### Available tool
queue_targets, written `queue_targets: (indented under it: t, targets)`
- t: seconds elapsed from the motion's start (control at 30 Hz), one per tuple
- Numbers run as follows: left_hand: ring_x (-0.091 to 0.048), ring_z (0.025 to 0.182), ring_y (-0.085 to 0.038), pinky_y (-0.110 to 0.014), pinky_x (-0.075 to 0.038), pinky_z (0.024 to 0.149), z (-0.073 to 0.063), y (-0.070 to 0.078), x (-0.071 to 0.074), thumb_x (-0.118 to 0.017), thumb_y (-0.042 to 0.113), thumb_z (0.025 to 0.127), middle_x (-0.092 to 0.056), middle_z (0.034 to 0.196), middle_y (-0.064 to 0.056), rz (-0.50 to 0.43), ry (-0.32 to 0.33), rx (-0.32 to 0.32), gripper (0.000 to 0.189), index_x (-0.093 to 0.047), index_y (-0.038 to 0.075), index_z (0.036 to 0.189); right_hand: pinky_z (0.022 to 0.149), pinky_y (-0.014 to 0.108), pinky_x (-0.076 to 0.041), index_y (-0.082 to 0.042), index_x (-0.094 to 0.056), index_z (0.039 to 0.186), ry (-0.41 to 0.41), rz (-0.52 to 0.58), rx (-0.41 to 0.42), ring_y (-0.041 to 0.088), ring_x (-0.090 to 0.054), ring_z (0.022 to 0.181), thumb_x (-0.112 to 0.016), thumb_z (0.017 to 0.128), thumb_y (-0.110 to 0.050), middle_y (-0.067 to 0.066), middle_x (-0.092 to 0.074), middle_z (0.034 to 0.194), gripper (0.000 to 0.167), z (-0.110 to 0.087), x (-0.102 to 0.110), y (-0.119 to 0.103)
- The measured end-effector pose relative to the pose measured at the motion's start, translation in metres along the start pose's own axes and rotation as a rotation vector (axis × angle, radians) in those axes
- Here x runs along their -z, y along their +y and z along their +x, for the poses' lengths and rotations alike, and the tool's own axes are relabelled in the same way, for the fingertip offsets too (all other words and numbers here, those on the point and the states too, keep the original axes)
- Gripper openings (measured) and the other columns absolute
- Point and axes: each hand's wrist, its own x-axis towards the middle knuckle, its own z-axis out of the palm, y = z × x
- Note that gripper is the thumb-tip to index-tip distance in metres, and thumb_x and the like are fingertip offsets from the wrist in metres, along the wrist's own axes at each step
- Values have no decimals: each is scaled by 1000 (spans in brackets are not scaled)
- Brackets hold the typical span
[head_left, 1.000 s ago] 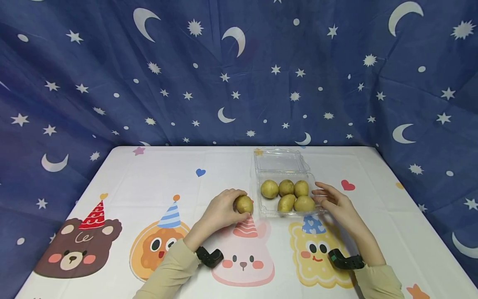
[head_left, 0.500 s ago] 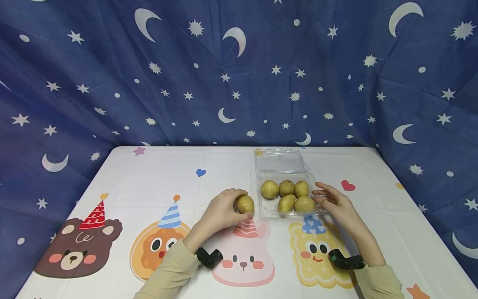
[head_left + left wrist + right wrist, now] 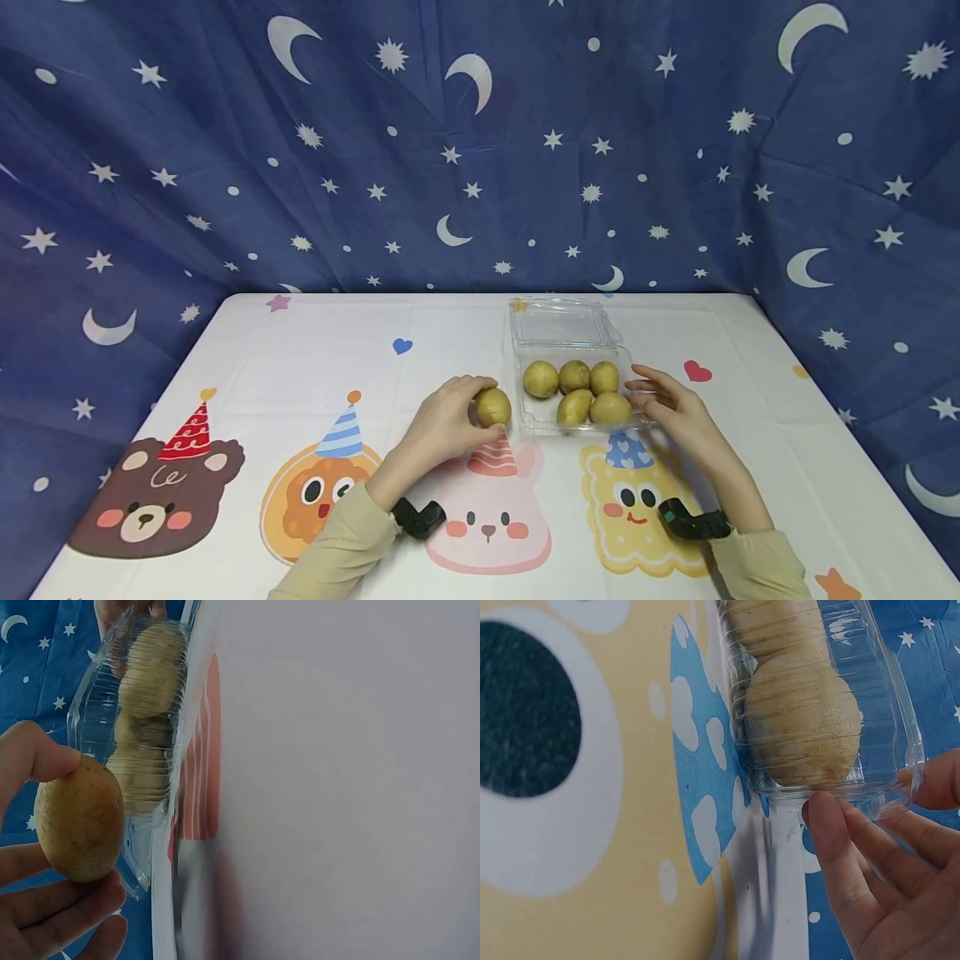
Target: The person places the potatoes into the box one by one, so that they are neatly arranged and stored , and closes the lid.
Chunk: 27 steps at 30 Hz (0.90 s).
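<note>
In the head view my left hand (image 3: pixel 448 418) holds a potato (image 3: pixel 493 407) just left of a clear plastic clamshell box (image 3: pixel 536 417). The left wrist view shows that potato (image 3: pixel 81 821) between the thumb, on its upper end, and the fingers below. Several more potatoes (image 3: pixel 574 377) lie in two rows in the box, whose lid (image 3: pixel 562 321) is folded back away from me. My right hand (image 3: pixel 675 408) is at the box's right side, fingers extended. Up close in the right wrist view, its fingertips (image 3: pixel 825 814) rest against the end wall and another digit touches the rim.
A white tablecloth (image 3: pixel 337 325) with printed cartoon animals and hearts covers the table. Behind it hangs a dark blue curtain (image 3: pixel 525 225) with moons and stars. A black wrist camera (image 3: pixel 420 518) is strapped on the left wrist, another black camera (image 3: pixel 693 523) on the right.
The potato in my left hand has shifted very slightly to the right, toward the box. My right hand, the box and the potatoes in it stay where they were.
</note>
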Motion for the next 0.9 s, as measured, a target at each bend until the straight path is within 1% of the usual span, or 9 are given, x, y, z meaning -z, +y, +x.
queue_targets:
  t: [0.2, 0.3, 0.5, 0.73, 0.9]
  targets:
    - [-60, 95, -17, -32, -50, 80, 0, 4, 1, -79, 34, 70, -67, 107, 1, -7, 8, -15, 56, -63, 15, 120, 78, 20, -55, 2, -37, 144, -2, 13, 10, -6, -61, 100, -48, 97, -4, 30, -55, 127, 49, 0, 0, 1]
    - [-60, 95, -16, -32, -51, 79, 0, 6, 2, -79, 34, 70, -67, 106, 3, -8, 21, -29, 55, -63, 16, 120, 78, 20, -55, 2, -37, 144, 0, 8, 9, -6, -61, 99, -48, 97, -4, 30, -56, 127, 49, 0, 0, 2]
    - [-60, 98, -13, -33, -52, 82, 0, 10, 3, -79, 33, 70, -68, 110, 3, -3, 44, -49, 56, -63, 15, 120, 78, 19, -55, 2, -38, 143, 6, 1, 11, -7, -60, 99, -48, 97, -5, 30, -56, 126, 49, 0, 1, 2]
    - [-60, 98, -13, -32, -52, 82, -1, 14, 7, -79, 32, 69, -68, 110, 3, -3, 63, -61, 56, -64, 15, 120, 79, 21, -56, 3, -38, 143, 2, 23, 21, -6, -61, 99, -48, 96, -3, 31, -56, 126, 48, 1, 0, 1]
    - [-61, 101, -13, -33, -53, 84, -1, 17, 10, -79, 32, 69, -68, 112, 3, -2, 79, -84, 55, -64, 16, 119, 80, 18, -55, 2, -37, 144, -4, 20, 5, -7, -60, 100, -47, 97, -4, 31, -55, 128, 49, 1, 0, 1]
